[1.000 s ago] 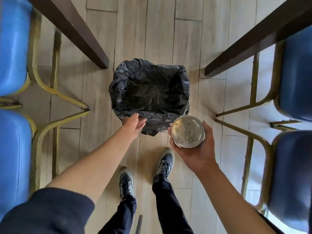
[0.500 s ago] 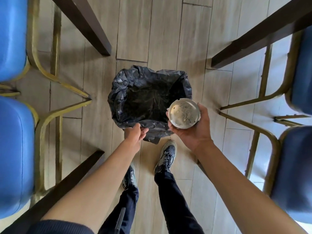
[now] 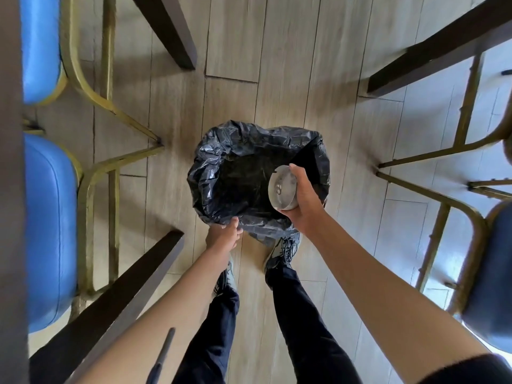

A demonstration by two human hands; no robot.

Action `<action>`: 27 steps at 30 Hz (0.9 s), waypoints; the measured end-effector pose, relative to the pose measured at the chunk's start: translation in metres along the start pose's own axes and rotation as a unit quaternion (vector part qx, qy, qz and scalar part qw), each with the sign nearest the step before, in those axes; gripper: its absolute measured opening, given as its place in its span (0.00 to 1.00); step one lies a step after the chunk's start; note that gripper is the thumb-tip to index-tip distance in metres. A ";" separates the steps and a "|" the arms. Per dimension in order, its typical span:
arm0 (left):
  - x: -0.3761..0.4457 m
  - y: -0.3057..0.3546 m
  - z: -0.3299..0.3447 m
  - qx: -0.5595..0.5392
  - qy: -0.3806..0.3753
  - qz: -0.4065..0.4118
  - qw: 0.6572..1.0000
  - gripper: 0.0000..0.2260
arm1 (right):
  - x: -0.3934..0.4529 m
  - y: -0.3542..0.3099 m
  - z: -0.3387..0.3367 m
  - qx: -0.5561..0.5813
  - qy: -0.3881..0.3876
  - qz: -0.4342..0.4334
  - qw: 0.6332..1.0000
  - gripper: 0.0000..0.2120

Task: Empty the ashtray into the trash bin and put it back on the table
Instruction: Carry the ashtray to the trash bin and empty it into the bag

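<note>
The trash bin [image 3: 219, 173], lined with a crumpled black bag, stands on the wooden floor in front of my feet. My right hand [image 3: 306, 200] grips the round metal ashtray [image 3: 281, 187] and holds it over the bin's right side, tipped on edge with its open face turned left toward the bag's inside. A few bits of ash still show inside the ashtray. My left hand [image 3: 223, 235] pinches the near rim of the black bag.
Blue padded chairs with gold metal frames stand at the left [image 3: 47, 234] and right [image 3: 487, 275]. Dark wooden table legs [image 3: 169, 26] [image 3: 432, 48] [image 3: 110, 306] slant around the bin. My two shoes [image 3: 282, 252] are just behind the bin.
My right hand has carried the ashtray from beside the bin to over its opening and tipped it from face-up onto its edge. My left hand keeps its hold on the bag rim.
</note>
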State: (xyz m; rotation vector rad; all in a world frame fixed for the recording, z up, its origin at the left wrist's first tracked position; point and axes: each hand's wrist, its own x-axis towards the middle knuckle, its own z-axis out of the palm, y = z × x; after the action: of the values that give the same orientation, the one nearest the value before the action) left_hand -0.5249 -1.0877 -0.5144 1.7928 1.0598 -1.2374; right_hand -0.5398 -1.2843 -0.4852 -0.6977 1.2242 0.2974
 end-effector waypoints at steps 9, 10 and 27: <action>-0.008 0.016 -0.033 0.101 0.186 0.205 0.956 0.28 | 0.003 0.003 0.019 -0.075 0.097 -0.025 0.992 0.18; -0.010 0.018 -0.032 0.121 0.194 0.251 0.941 0.26 | 0.002 0.002 0.021 -0.091 0.103 -0.033 0.990 0.14; 0.002 0.033 -0.046 0.174 0.211 0.297 0.915 0.10 | 0.016 0.009 0.017 -0.263 0.166 -0.189 0.931 0.27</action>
State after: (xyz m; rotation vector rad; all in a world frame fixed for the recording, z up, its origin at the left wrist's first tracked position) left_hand -0.4776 -1.0607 -0.4994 2.4892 0.4327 -0.6995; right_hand -0.5272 -1.2689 -0.5001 -1.4770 1.3040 0.1860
